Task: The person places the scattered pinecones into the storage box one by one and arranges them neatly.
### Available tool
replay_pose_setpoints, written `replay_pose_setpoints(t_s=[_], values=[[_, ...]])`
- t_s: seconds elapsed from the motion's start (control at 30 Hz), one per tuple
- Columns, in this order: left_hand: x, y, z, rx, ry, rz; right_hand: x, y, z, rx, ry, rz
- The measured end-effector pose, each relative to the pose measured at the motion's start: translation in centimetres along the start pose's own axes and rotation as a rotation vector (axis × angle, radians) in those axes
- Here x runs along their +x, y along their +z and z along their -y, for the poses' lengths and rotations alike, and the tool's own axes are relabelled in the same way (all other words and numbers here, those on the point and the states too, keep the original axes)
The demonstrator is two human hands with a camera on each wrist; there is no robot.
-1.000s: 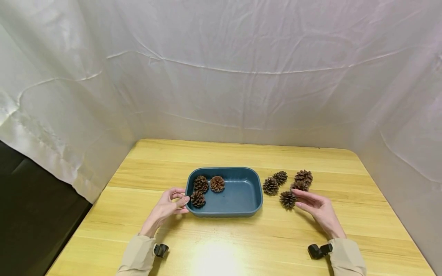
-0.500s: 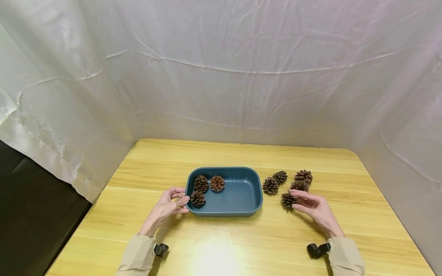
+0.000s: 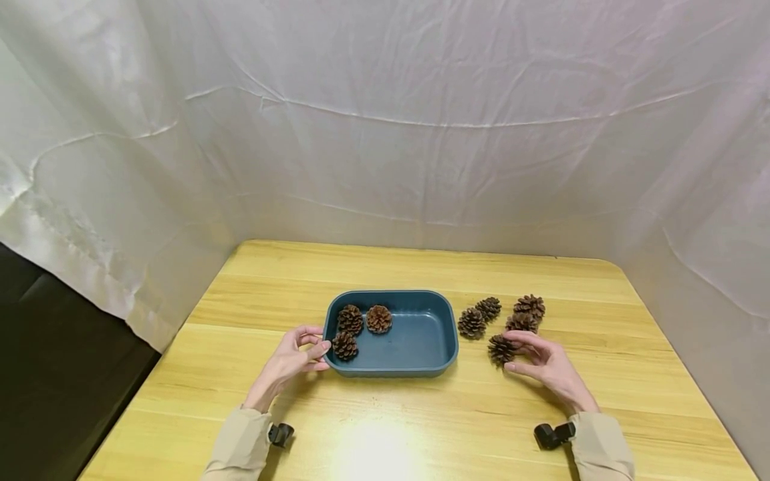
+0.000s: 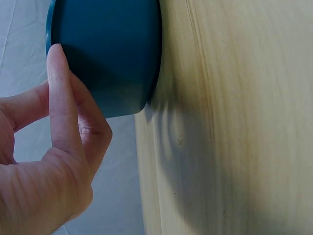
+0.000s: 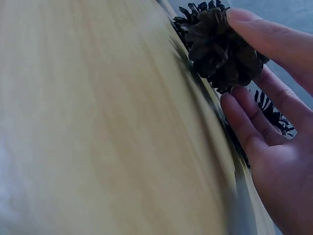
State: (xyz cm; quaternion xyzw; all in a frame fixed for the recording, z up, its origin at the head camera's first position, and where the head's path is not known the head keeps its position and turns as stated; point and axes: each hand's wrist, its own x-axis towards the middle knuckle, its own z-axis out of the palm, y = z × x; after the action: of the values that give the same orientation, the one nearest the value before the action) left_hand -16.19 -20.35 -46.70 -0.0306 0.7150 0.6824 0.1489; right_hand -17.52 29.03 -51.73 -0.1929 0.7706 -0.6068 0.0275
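A dark blue rectangular tub (image 3: 415, 344) sits on the wooden table with three brown pine cones inside, one of them a pine cone (image 3: 379, 319) by the far wall. My left hand (image 3: 291, 357) grips the tub's left end, thumb at the rim and fingers against the outer wall, as the left wrist view shows up close. To the right, my right hand (image 3: 555, 374) holds a pine cone (image 5: 220, 46) between the thumb on one side and fingertips on the other. This cone is close over the table, its right side partly hidden by the fingers.
Several more pine cones lie right of the tub: a pair including a pine cone (image 3: 471, 324) beside its wall, and a pine cone (image 3: 529, 306) with another just behind my right hand. White cloth (image 3: 421, 167) hangs around the table (image 3: 457, 427).
My right hand has edged slightly left, with thumb and fingers further round the near pine cone. The left hand and the tub stay in place.
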Motion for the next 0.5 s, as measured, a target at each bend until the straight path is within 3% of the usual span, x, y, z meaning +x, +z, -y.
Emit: replay_pose_setpoints(t_s=[0.23, 0.5], values=[[0.04, 0.02, 0.04, -0.005, 0.007, 0.007, 0.11, 0.05, -0.28, 0.010, -0.008, 0.016], [0.08, -0.07, 0.03, 0.000, 0.006, 0.006, 0.05, 0.11, -0.37, -0.025, 0.044, -0.003]])
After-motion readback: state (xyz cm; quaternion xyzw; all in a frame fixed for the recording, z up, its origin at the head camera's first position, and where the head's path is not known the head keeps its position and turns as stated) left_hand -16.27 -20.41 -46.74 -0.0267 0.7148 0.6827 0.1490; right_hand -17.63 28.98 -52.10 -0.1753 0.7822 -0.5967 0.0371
